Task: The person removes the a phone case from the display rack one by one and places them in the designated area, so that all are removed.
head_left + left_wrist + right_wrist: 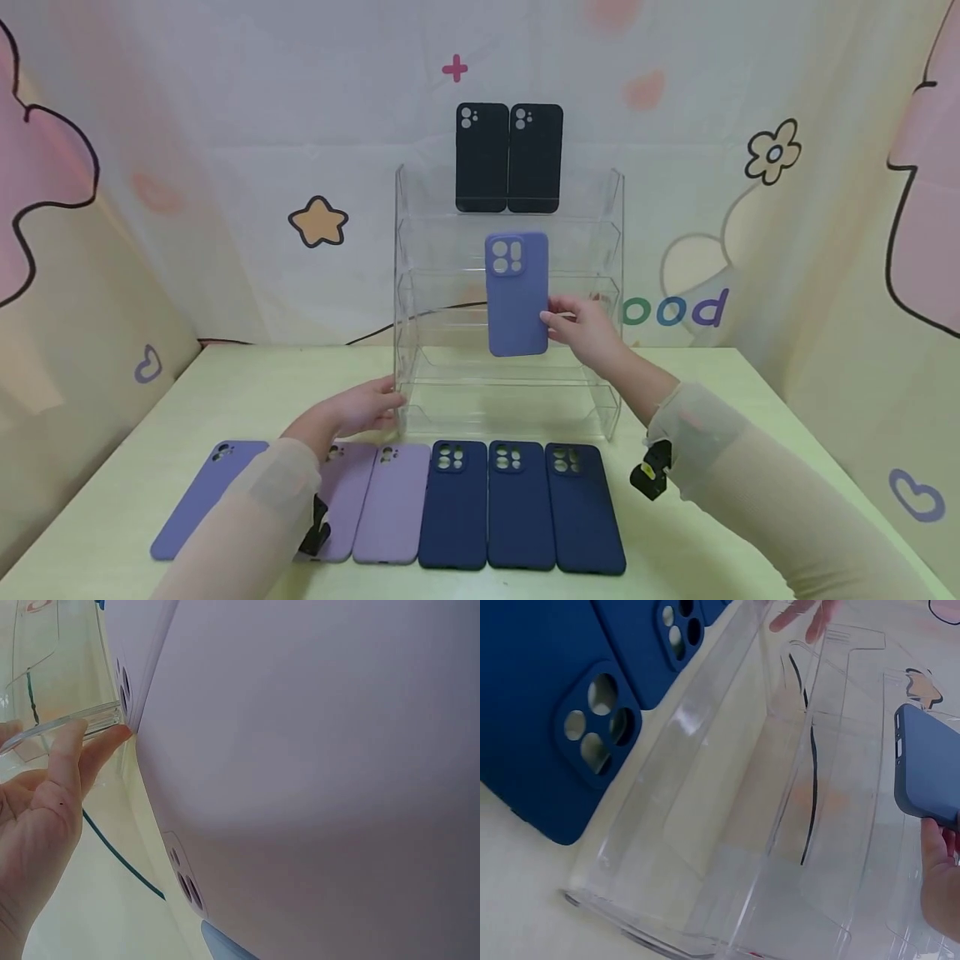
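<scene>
My right hand (pixel 588 329) pinches a periwinkle phone case (pixel 519 300) by its right edge. The case is upright in front of the middle tiers of a clear acrylic display rack (pixel 510 383). In the right wrist view the hand (pixel 939 892) shows under the case (pixel 934 765), partly cut off by the frame. My left hand (pixel 366 408) grips the rack's lower left side, and its fingers lie at the clear edge in the left wrist view (pixel 45 810). Two black phone cases (pixel 482 158) stand side by side on the top tier.
Along the table (pixel 675 517) before the rack lie several navy cases (pixel 521 525), two lilac cases (pixel 393 508) and a periwinkle case (pixel 198 508). The left sleeve (pixel 255 508) partly covers some. A patterned curtain (pixel 300 125) hangs behind.
</scene>
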Tool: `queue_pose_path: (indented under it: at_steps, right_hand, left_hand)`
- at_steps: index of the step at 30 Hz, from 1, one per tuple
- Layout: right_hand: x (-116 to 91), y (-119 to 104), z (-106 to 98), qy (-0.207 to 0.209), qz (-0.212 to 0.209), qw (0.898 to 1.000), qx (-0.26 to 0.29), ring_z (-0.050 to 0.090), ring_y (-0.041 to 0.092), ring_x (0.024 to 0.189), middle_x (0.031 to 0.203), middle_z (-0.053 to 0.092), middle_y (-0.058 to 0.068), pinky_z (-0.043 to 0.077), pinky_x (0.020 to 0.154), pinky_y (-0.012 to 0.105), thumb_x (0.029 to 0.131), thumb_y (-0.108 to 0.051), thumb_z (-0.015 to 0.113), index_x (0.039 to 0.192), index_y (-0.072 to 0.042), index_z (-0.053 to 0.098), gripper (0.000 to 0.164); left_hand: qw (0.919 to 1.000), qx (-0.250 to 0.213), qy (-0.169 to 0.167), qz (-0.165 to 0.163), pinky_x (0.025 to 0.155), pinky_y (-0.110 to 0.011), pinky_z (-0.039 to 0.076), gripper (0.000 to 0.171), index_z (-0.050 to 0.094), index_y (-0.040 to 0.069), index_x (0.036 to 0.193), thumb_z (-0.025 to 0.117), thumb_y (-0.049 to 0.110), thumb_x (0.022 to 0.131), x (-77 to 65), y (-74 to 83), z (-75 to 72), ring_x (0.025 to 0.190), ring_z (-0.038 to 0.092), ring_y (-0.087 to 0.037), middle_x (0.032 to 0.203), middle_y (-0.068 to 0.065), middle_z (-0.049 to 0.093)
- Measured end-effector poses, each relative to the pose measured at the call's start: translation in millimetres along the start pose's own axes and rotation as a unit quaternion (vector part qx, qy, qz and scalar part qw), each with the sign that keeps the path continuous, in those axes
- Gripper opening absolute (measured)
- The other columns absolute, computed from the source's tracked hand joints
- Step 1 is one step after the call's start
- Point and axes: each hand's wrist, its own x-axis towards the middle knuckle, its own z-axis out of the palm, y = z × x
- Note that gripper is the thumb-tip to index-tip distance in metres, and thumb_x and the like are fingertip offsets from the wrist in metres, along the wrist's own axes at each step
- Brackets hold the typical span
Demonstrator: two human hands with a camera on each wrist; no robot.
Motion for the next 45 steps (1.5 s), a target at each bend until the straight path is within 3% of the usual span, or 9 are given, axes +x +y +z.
queue_pose_path:
  at_steps: [11,18,27,37,45]
  right_hand:
    - [-18,13,3,-0.003,0.020,1.000,0.000,0.054,0.033,0.113,0.119,0.052,0.022,0.049,0.086,0.034,0.095,-0.009,0.053,0.130,0.006,0.048,0.039]
    - [-28,22,4,-0.015,0.018,1.000,0.011,0.054,0.033,0.113,0.117,0.051,0.022,0.049,0.086,0.034,0.096,-0.010,0.052,0.131,0.006,0.048,0.039]
    - [-45,35,0,-0.026,0.037,0.999,0.020,0.051,0.035,0.115,0.119,0.051,0.023,0.048,0.088,0.037,0.096,-0.010,0.052,0.133,0.007,0.045,0.041]
    - [-63,43,-4,-0.030,0.050,0.998,0.031,0.051,0.037,0.115,0.122,0.049,0.025,0.047,0.088,0.038,0.096,-0.010,0.051,0.134,0.009,0.042,0.044]
    - [-79,49,-6,-0.031,0.059,0.997,0.031,0.054,0.033,0.111,0.119,0.051,0.024,0.047,0.088,0.038,0.096,-0.012,0.052,0.133,0.008,0.044,0.043]
  left_hand:
    - [1.0000,0.008,-0.004,0.004,0.098,-0.036,0.038,0.058,0.004,0.004,0.149,0.034,0.013,0.100,-1.5,0.6,-3.1,0.127,0.031,-0.035,0.150,-0.024,0.017]
    - [0.9999,0.013,0.008,0.004,0.105,-0.045,0.031,0.057,0.007,0.005,0.150,0.035,0.015,0.101,-3.9,1.7,-5.1,0.131,0.028,-0.040,0.150,-0.024,0.017]
    - [1.0000,0.004,0.009,-0.002,0.106,-0.046,0.027,0.056,0.006,0.008,0.150,0.034,0.014,0.102,-2.4,-2.1,-1.2,0.134,0.021,-0.042,0.152,-0.021,0.010]
    - [1.0000,0.005,0.007,-0.002,0.104,-0.045,0.031,0.057,0.008,0.007,0.150,0.035,0.017,0.101,-0.1,-1.1,-1.4,0.132,0.029,-0.037,0.150,-0.021,0.019]
    - [0.9996,0.017,0.020,-0.006,0.102,-0.041,0.036,0.060,0.008,0.005,0.150,0.038,0.017,0.099,0.1,-2.4,-2.1,0.130,0.030,-0.035,0.151,-0.021,0.018]
